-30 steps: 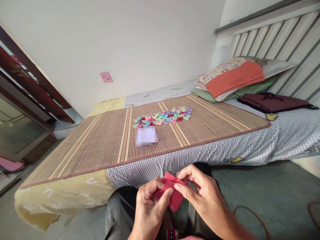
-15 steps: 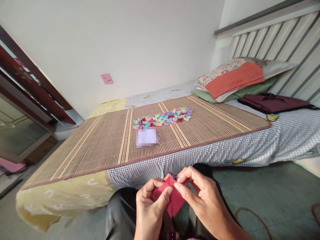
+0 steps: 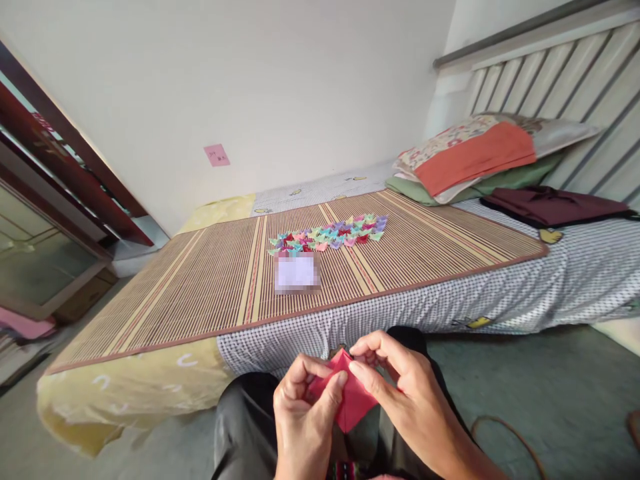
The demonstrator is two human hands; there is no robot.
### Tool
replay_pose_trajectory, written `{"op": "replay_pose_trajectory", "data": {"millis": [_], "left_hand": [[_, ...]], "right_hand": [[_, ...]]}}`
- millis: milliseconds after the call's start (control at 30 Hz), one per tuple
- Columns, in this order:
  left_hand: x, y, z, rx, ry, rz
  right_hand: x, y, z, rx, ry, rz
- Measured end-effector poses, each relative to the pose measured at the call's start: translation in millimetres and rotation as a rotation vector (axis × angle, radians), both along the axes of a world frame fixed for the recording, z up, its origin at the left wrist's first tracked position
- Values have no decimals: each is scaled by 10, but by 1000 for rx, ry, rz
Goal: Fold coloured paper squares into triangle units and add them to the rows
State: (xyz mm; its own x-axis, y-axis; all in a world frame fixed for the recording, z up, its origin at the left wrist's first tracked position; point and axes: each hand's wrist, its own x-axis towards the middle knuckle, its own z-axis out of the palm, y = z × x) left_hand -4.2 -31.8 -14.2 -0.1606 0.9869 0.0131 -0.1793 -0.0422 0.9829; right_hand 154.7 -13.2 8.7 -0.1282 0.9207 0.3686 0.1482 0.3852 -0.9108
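Note:
A red sheet of folded origami paper [image 3: 352,401] is held above my lap, its pointed top facing away from me and creases running down its middle. My left hand [image 3: 306,407] pinches its left side, thumb on the front face and fingers behind. At the upper right edge, near the tip, my right hand [image 3: 395,381] grips the paper between thumb and index finger. On the bed mat beyond lie rows of small folded paper pieces [image 3: 345,233] in many colours. A blurred whitish rectangle [image 3: 297,273] lies just in front of them.
A striped bamboo mat [image 3: 210,287] covers the bed, over a checked sheet [image 3: 410,321]. Pillows [image 3: 475,160] and a dark maroon folded cloth [image 3: 555,205] lie at the right by the headboard [image 3: 565,80]. A cord [image 3: 505,430] rests on the floor.
The right-hand fingers have shifted slightly at the paper's upper edge, and its right side spreads a little wider. The left hand keeps its pinch. The view has moved slightly.

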Motion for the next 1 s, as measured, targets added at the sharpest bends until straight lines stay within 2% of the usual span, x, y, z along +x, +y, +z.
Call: {"op": "replay_pose_trajectory", "data": {"millis": [133,333,500,633,867,1000], "left_hand": [[68,-27,68,-18,-53,21],[125,-41,156,-19,-149,24],[98,-34,123,-9,-135,-8],[35,-18,75,-8,-108,-88],[-7,77,25,-149,-217,-195],[-6,92,36,-182,-231,-187]], "right_hand": [[1,9,39,-63,11,76],[-2,4,45,-61,-23,56],[-21,6,27,-69,-15,55],[-37,9,26,-46,-25,65],[-51,6,-65,180,-80,-145],[-57,14,-108,208,-100,-165]]}}
